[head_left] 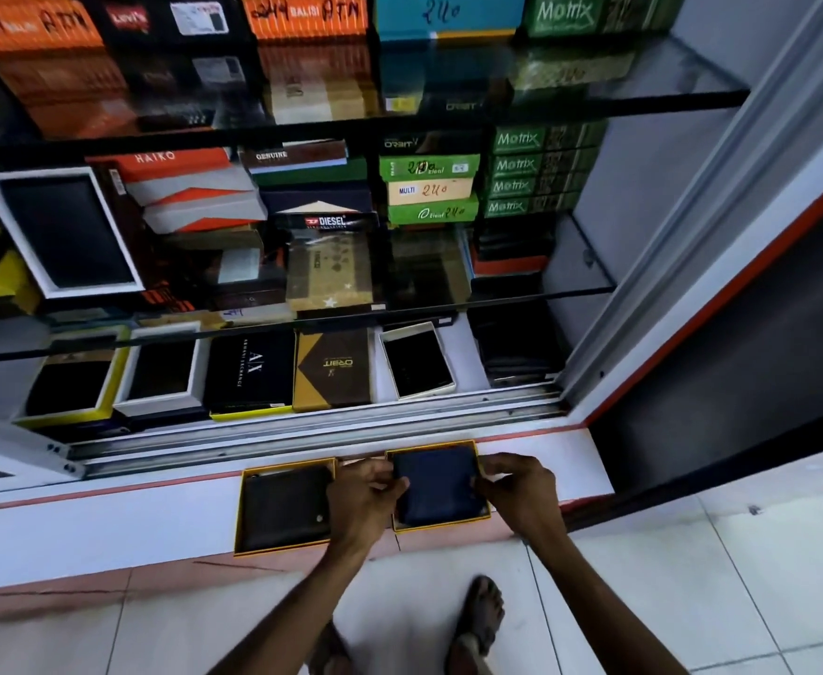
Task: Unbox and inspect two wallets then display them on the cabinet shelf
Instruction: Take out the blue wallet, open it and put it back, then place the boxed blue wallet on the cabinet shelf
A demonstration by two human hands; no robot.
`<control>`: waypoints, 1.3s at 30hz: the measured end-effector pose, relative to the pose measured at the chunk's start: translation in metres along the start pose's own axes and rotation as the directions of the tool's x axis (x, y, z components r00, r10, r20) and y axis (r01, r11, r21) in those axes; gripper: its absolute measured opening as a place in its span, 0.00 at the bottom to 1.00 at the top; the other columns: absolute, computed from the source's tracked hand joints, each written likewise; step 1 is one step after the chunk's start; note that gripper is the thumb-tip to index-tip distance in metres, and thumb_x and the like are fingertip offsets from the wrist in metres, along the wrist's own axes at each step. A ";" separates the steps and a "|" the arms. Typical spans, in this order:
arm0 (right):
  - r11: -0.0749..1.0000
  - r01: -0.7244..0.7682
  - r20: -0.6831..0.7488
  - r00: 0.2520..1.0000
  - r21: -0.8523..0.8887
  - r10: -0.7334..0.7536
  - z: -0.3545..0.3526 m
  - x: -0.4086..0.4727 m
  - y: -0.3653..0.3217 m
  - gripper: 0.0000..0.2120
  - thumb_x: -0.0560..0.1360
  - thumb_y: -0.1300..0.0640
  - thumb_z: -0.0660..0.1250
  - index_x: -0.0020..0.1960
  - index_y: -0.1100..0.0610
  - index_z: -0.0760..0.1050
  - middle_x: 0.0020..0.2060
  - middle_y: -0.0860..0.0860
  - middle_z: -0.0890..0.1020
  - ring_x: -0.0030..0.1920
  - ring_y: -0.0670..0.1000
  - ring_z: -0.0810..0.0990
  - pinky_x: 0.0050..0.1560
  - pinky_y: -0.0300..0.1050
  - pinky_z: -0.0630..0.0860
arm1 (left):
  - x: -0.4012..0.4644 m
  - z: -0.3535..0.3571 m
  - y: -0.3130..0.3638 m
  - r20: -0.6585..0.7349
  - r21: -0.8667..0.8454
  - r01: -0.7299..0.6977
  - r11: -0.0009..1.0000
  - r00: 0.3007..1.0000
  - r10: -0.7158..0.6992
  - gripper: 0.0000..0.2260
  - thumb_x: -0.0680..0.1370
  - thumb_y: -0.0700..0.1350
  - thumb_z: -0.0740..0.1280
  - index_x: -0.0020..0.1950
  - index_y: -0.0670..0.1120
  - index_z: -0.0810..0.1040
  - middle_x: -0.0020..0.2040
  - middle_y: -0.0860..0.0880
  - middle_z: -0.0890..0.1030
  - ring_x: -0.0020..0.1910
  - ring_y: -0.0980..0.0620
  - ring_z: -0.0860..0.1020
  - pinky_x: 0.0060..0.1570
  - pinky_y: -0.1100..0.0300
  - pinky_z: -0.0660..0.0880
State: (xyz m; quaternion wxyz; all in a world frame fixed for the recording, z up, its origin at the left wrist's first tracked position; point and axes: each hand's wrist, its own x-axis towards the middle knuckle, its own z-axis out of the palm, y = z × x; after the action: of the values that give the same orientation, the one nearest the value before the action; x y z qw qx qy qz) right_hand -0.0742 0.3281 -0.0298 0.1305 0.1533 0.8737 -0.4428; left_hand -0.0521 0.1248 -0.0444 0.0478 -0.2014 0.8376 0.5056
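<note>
Two yellow-rimmed open boxes lie on the white ledge in front of the cabinet. The left box (248, 516) holds a dark brown wallet (285, 509) with a small metal stud. The right box (441, 525) holds a dark blue wallet (438, 487). My left hand (363, 499) pinches the blue wallet's left edge, and my right hand (521, 489) grips its right edge. Whether the blue wallet rests in its box or is lifted slightly I cannot tell.
The open cabinet has glass shelves (589, 280) stacked with several wallet boxes. The bottom shelf carries open boxed wallets and an AX box (251, 370), with a bare white gap (458, 353) at its right. Sliding-door rails (302, 431) run along the front. My sandalled foot (480, 621) stands on the tiled floor.
</note>
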 end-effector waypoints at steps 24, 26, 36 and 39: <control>0.776 0.445 -0.192 0.895 0.446 -0.403 -0.091 -0.044 -0.171 0.13 0.78 0.66 0.64 0.53 0.53 0.84 0.44 0.51 0.89 0.47 0.50 0.87 0.50 0.49 0.82 | -0.009 -0.124 0.160 -0.347 -0.248 -0.428 0.869 0.877 0.333 0.13 0.68 0.42 0.77 0.51 0.53 0.83 0.41 0.54 0.86 0.37 0.57 0.83 0.41 0.64 0.80; 0.754 0.488 -0.218 0.872 0.439 -0.438 -0.095 -0.026 -0.191 0.15 0.78 0.66 0.63 0.50 0.49 0.83 0.43 0.47 0.89 0.47 0.48 0.87 0.50 0.46 0.82 | 0.007 -0.131 0.178 -0.367 -0.236 -0.466 0.853 0.855 0.366 0.15 0.68 0.42 0.77 0.54 0.50 0.83 0.41 0.53 0.87 0.37 0.54 0.83 0.42 0.59 0.80; 0.822 0.459 -0.277 0.883 0.337 -0.380 -0.083 0.074 -0.232 0.16 0.77 0.64 0.62 0.62 0.58 0.80 0.52 0.49 0.85 0.49 0.46 0.82 0.47 0.33 0.79 | 0.081 -0.109 0.231 -0.355 -0.064 -0.491 0.869 0.825 0.440 0.18 0.71 0.43 0.75 0.60 0.49 0.81 0.44 0.58 0.83 0.38 0.63 0.80 0.36 0.77 0.73; 0.840 0.421 -0.254 0.902 0.343 -0.348 -0.081 0.090 -0.233 0.18 0.78 0.64 0.62 0.66 0.57 0.77 0.56 0.52 0.85 0.50 0.49 0.83 0.49 0.44 0.81 | 0.096 -0.100 0.233 -0.273 -0.097 -0.467 0.879 0.861 0.428 0.20 0.71 0.40 0.75 0.62 0.48 0.79 0.43 0.63 0.79 0.42 0.60 0.81 0.35 0.81 0.70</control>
State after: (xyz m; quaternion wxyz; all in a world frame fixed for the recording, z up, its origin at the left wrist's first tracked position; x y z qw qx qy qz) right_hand -0.2540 0.2770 0.1543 -0.0747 0.0368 0.7891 -0.6086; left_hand -0.2172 0.1052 0.1700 -0.1907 -0.0644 0.8174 0.5398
